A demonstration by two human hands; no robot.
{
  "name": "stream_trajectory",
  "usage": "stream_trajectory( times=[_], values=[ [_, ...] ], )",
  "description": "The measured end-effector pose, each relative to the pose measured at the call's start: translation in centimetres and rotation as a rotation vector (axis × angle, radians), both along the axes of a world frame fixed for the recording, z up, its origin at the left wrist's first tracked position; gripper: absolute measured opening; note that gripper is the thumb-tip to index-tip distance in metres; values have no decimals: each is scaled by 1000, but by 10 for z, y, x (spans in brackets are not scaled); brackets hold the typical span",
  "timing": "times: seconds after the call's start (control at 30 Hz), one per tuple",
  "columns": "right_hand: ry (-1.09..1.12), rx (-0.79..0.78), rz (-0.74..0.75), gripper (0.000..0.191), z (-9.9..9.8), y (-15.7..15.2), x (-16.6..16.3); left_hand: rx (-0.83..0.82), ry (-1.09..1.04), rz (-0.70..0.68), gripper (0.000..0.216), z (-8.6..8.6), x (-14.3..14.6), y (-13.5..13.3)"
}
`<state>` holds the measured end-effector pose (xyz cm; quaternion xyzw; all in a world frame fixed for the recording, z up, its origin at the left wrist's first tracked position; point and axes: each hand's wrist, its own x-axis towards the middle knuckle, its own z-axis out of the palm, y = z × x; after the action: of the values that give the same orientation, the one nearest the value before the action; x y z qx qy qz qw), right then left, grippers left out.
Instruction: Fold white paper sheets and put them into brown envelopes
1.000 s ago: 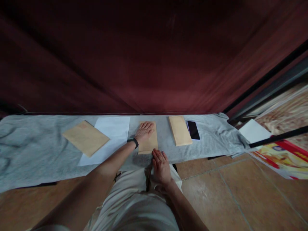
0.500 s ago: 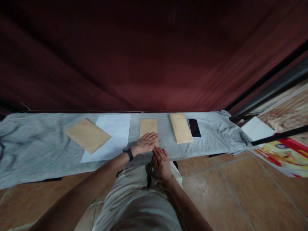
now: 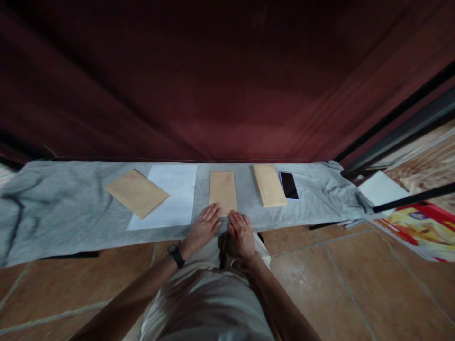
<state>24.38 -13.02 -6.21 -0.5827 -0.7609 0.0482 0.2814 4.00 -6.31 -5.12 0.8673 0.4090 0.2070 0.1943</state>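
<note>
A narrow brown envelope [image 3: 222,192] lies flat on the grey cloth [image 3: 64,208] straight ahead of me. My left hand [image 3: 202,229], a black watch on its wrist, rests open and flat with its fingertips at the envelope's near left corner. My right hand [image 3: 242,234] lies open and flat beside it, fingers pointing at the envelope's near right corner. Neither hand holds anything. A white sheet of paper [image 3: 168,196] lies to the left, with a wider brown envelope [image 3: 136,193] partly on it.
Another narrow brown envelope [image 3: 269,185] and a black phone [image 3: 288,185] lie on the cloth to the right. A dark red curtain [image 3: 213,80] hangs behind. White paper [image 3: 381,188] and a colourful poster [image 3: 423,227] lie on the tiled floor [image 3: 355,293] at right.
My left hand has slid back along the narrow envelope from its far part to its near edge, uncovering it. My right hand has barely moved.
</note>
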Motion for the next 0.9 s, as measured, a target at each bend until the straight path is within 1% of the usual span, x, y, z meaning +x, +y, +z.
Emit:
stream_trajectory(
  times=[0.07,0.17,0.27,0.37,0.4,0.47,0.6,0.67,0.8,0.9],
  values=[
    [3,7,-4,44,-2,0,0,-80,-130,151,44,-2,0,-4],
    [7,15,-10,45,-4,0,0,-239,-365,340,42,1,5,-2],
    [2,27,-22,46,-6,0,-1,-434,-613,485,48,9,16,3],
    [-7,38,-29,46,-6,-1,-2,-637,-823,578,56,16,24,6],
    [-8,40,-29,46,-6,-1,-2,-678,-861,591,56,17,26,6],
    [-13,37,-31,46,-4,-1,-2,-708,-884,596,50,19,29,6],
    [-43,-8,-57,45,3,2,-7,-689,-880,563,22,25,34,5],
    [-58,-39,-91,44,8,7,-11,-662,-877,548,14,31,38,4],
    [-73,-104,-204,37,23,23,-22,-657,-859,535,11,41,52,6],
    [-37,-200,-271,28,34,35,-25,-685,-854,484,11,44,61,8]
  ],
)
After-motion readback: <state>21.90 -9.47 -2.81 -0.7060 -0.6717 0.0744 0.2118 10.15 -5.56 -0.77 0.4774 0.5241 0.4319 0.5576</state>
